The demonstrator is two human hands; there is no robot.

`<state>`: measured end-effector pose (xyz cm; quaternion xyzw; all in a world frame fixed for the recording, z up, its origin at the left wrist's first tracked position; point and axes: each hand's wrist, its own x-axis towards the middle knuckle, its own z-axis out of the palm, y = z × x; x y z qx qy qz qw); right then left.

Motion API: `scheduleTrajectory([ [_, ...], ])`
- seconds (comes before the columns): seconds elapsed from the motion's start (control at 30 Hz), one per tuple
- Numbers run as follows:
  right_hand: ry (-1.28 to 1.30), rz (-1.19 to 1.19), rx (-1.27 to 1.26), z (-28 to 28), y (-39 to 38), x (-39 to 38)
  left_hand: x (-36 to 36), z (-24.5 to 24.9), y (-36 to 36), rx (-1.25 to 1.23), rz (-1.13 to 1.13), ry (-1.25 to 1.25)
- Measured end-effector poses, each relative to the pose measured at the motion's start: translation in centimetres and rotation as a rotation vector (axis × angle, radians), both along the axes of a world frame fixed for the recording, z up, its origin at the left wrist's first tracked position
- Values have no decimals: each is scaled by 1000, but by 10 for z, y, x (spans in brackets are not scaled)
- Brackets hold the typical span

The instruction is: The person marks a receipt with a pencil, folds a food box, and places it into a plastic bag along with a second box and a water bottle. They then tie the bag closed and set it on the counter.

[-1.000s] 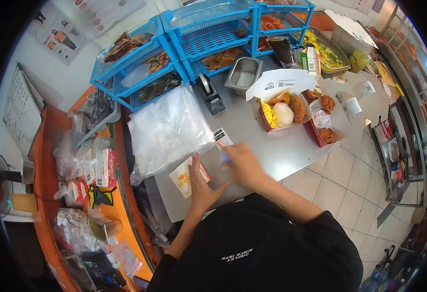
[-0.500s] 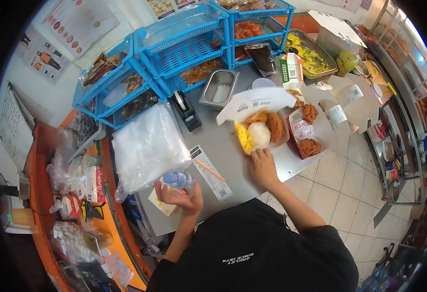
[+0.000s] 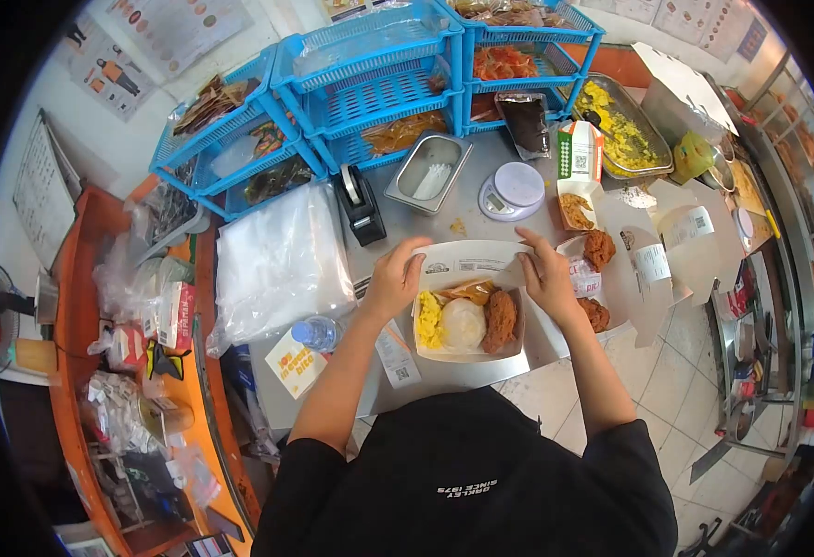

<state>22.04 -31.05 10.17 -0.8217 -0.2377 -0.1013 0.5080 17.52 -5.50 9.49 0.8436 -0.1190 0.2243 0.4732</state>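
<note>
An open paper food box stands at the front edge of the steel table, its lid raised at the back. Inside it are scrambled egg, white rice and a piece of fried chicken. My left hand pinches the lid's left end between thumb and fingers. On the other side, my right hand grips the lid's right end. A receipt lies partly under my left forearm, near a plastic bottle and a printed card.
Plastic bags, a tape dispenser, a steel pan and a scale line the back. Blue racks stand behind. To the right are fried chicken, a tall carton and an egg tray.
The food box has moved left and nearer and now faces me squarely. My left hand has left the bottle's side for the lid; my right hand has gone from the box's front to the lid.
</note>
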Motion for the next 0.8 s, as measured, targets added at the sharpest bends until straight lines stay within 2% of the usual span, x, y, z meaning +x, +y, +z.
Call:
scheduleTrajectory([
  [0.07,-37,91,1,-16,-10,9,1,-10,6,3,-56,-8],
  [0.1,-79,173,0,-13,-10,8,0,-9,7,4,-121,-21],
  [0.2,-135,228,25,7,-13,3,-2,3,8,11,-163,-64],
  [0.23,10,270,72,6,-16,2,-3,3,8,8,-161,-58],
  [0.27,14,270,71,8,-16,0,-4,3,9,-26,-167,33],
  [0.33,317,135,-28,15,-14,-5,-9,14,4,-62,-173,127],
  [0.4,357,128,-76,26,-13,-13,-16,24,-5,-211,-53,352],
  [0.43,390,120,-121,29,-13,-16,-21,27,0,-212,-52,352],
  [0.47,388,119,-121,25,-20,-18,-25,29,11,-149,-212,469],
  [0.5,447,341,-157,14,-32,-22,-30,30,16,-84,-375,584],
  [0.53,507,563,-191,5,-38,-30,-39,19,15,-85,-378,586],
  [0.57,509,561,-192,-4,-37,-44,-53,-1,14,127,-352,651],
  [0.6,431,344,-296,-11,-33,-61,-67,-15,11,339,-321,711],
  [0.63,348,127,-393,-17,-27,-73,-78,-19,3,338,-319,710],
  [0.67,352,127,-394,-22,-23,-82,-89,-23,-10,360,-66,657],
  [0.7,325,-22,-430,-25,-19,-89,-95,-27,-19,376,187,594],
  [0.73,295,-171,-464,-28,-15,-92,-97,-31,-22,373,186,592],
  [0.8,298,-222,-442,-44,-12,-95,-103,-39,-24,268,317,674],
])
